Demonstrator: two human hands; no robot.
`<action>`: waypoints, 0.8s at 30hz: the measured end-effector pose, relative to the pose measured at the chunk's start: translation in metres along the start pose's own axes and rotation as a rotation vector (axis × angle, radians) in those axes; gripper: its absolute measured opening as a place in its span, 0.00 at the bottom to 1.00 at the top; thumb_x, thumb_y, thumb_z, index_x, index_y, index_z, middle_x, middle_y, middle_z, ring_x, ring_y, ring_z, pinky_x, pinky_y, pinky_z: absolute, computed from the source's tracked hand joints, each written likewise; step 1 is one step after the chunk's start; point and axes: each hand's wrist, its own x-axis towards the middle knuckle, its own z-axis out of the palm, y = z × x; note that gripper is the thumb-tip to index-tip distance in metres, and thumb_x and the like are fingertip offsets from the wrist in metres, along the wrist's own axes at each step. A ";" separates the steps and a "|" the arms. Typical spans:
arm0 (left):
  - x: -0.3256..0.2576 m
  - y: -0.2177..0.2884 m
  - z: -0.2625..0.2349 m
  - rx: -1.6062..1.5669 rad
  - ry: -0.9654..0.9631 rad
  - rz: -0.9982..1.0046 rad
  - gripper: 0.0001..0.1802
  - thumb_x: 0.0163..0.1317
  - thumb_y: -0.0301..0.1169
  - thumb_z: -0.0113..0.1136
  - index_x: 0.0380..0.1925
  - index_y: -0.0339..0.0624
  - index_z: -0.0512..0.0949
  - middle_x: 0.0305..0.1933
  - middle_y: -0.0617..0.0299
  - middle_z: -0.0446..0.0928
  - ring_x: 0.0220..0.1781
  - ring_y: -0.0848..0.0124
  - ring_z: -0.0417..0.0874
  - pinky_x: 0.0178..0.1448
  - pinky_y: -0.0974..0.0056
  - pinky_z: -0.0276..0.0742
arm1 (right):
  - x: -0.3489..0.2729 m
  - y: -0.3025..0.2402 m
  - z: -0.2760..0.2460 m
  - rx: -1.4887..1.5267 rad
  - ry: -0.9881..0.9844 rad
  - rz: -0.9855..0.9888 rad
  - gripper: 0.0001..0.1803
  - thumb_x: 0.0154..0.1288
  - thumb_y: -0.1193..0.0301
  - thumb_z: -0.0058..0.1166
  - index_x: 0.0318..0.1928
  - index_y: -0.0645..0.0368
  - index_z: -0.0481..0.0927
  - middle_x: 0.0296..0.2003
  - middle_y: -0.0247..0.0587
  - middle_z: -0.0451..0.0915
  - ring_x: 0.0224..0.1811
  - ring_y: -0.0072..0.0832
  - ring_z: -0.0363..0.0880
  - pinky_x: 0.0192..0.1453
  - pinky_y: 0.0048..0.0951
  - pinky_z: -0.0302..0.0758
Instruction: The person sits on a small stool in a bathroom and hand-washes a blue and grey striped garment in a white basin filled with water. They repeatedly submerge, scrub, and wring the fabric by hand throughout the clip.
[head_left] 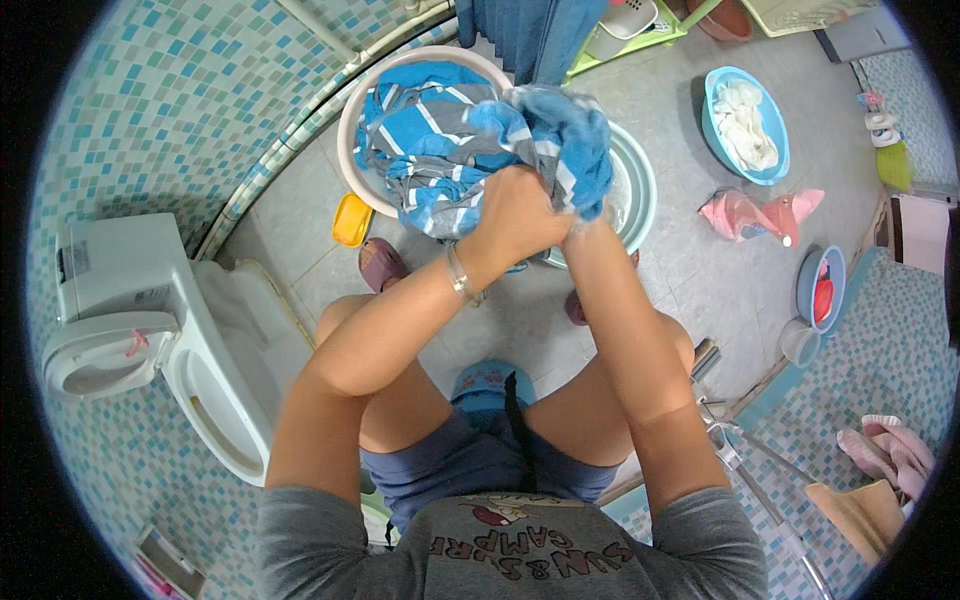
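Observation:
A large wet-looking cloth with blue, grey and white stripes lies heaped in a pale pink basin. One bunched end of it is raised to the right, over a pale green and white basin. My left hand is closed around this bunched part. Pressed close beside it, my right hand is also at the cloth; its fingers are mostly hidden and smeared by motion. The raised end of the cloth is blurred too. A clear bracelet circles my left wrist.
A yellow plastic container sits by the pink basin. To the right are a blue basin of white cloth, a pink plastic bag and a smaller blue basin. A white toilet stands left; a blue curtain hangs ahead.

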 end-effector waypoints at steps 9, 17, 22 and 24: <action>-0.017 0.024 0.011 0.023 0.051 -0.154 0.19 0.41 0.42 0.67 0.25 0.37 0.79 0.24 0.44 0.78 0.27 0.50 0.81 0.34 0.54 0.77 | 0.019 0.018 -0.032 -0.142 -0.255 -0.134 0.22 0.64 0.57 0.49 0.50 0.60 0.74 0.49 0.41 0.76 0.52 0.33 0.73 0.56 0.35 0.71; 0.039 -0.044 -0.051 -0.394 -0.149 -0.469 0.15 0.57 0.34 0.59 0.39 0.35 0.79 0.36 0.55 0.82 0.36 0.67 0.82 0.42 0.64 0.76 | -0.021 -0.045 0.023 -0.165 0.118 0.002 0.17 0.59 0.62 0.47 0.42 0.61 0.77 0.40 0.43 0.80 0.39 0.37 0.79 0.52 0.39 0.74; 0.028 -0.045 -0.063 -0.405 -0.920 -0.529 0.42 0.49 0.43 0.70 0.59 0.33 0.64 0.54 0.55 0.73 0.56 0.66 0.72 0.61 0.64 0.67 | -0.024 -0.096 0.021 -0.006 0.040 -0.079 0.11 0.58 0.65 0.46 0.32 0.58 0.79 0.38 0.43 0.81 0.43 0.36 0.79 0.54 0.42 0.73; 0.023 -0.044 -0.046 0.089 -1.281 -0.563 0.35 0.45 0.44 0.71 0.48 0.29 0.74 0.43 0.47 0.80 0.45 0.60 0.80 0.52 0.62 0.73 | -0.024 -0.098 0.018 -0.016 0.069 -0.089 0.11 0.58 0.66 0.45 0.29 0.58 0.79 0.36 0.42 0.81 0.39 0.36 0.79 0.53 0.43 0.74</action>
